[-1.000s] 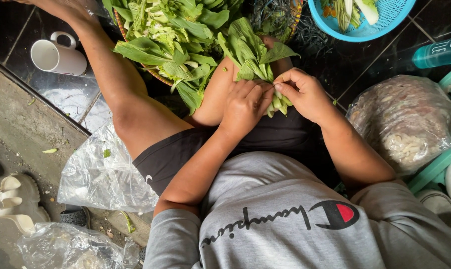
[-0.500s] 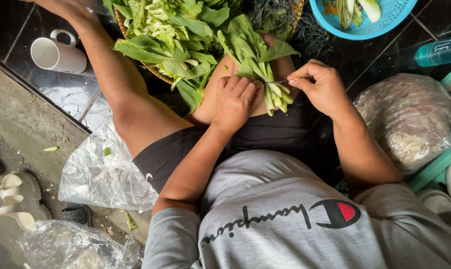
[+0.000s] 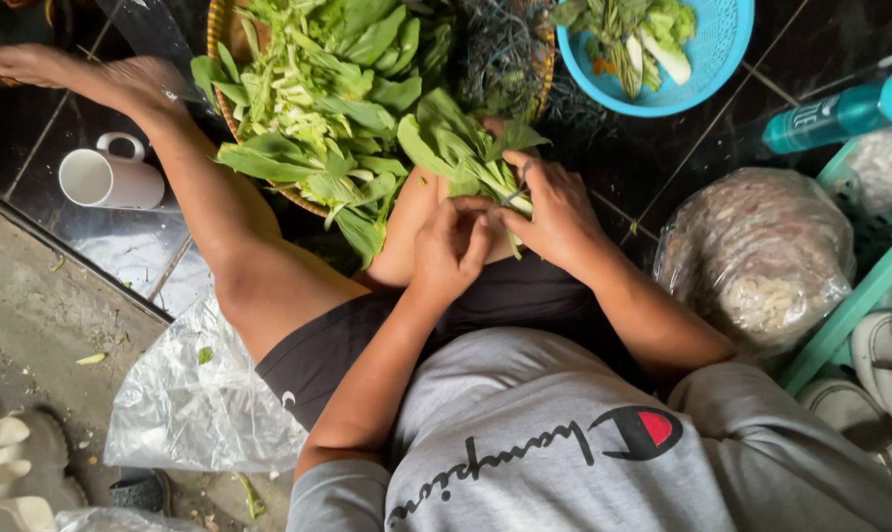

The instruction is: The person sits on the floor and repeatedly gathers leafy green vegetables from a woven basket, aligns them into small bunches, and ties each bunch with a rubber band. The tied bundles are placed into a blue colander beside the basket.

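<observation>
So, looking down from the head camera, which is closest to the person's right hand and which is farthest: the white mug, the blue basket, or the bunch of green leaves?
1. The bunch of green leaves: right at the right hand, under its fingers.
2. The blue basket: up and to the right on the dark floor.
3. The white mug: far across on the left, past the bare leg.
</observation>
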